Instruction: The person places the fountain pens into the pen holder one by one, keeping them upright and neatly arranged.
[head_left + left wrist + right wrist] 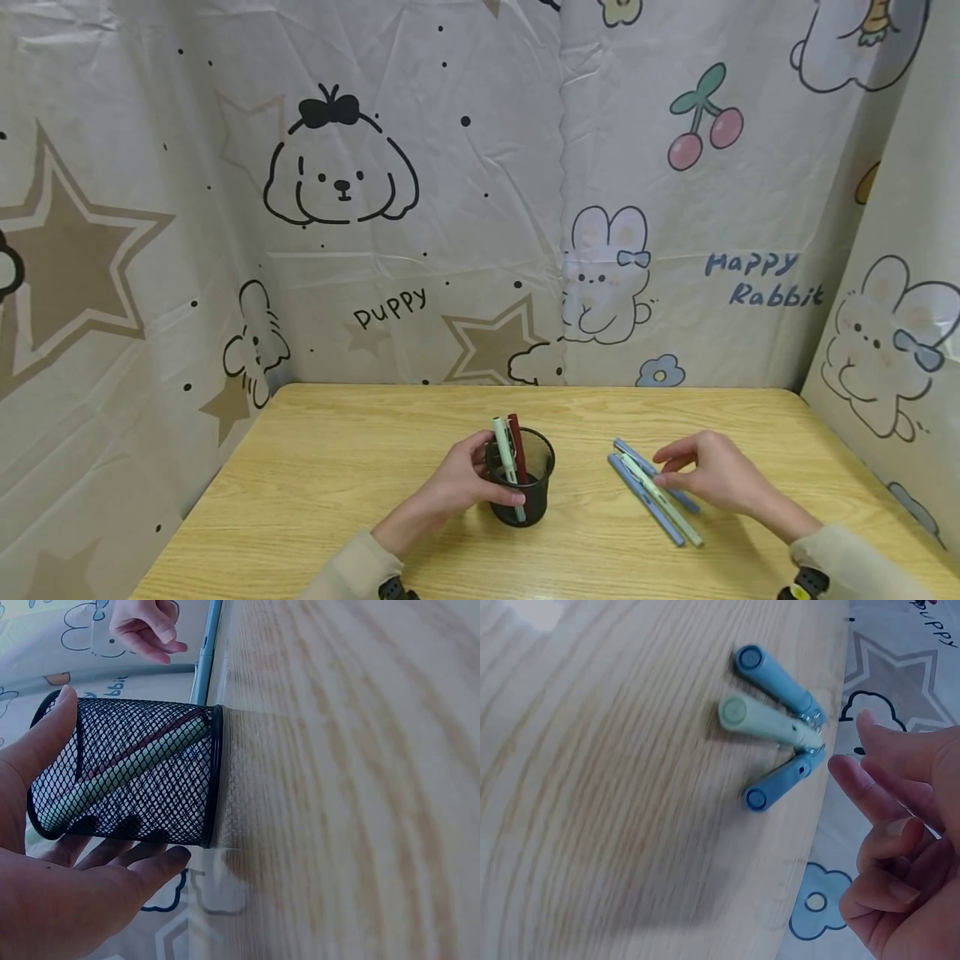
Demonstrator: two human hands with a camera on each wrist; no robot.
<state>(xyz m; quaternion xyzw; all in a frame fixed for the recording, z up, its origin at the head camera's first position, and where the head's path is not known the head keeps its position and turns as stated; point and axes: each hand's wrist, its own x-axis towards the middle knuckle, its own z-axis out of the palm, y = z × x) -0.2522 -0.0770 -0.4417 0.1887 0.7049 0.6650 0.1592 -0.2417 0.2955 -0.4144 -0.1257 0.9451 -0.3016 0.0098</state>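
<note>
My left hand (pixel 457 483) grips a black mesh pen holder (pixel 536 505), which stands upright on the table. The left wrist view shows the thumb on one side of the pen holder and the fingers along the other. A pale green pen (pixel 504 450) and a dark red pen (pixel 517 446) lean inside. To the right, two blue pens (pixel 645 498) and another pale green pen (pixel 663 502) lie close together. My right hand (pixel 716 475) hovers over them, holding nothing; in the right wrist view its thumb and index finger are apart from the pens.
The wooden table (pixel 360 442) ends at a patterned cloth (pixel 465 208) hung along its back and sides. A dark wrist strap (pixel 393 588) sits on the left wrist and another (pixel 808 582) on the right.
</note>
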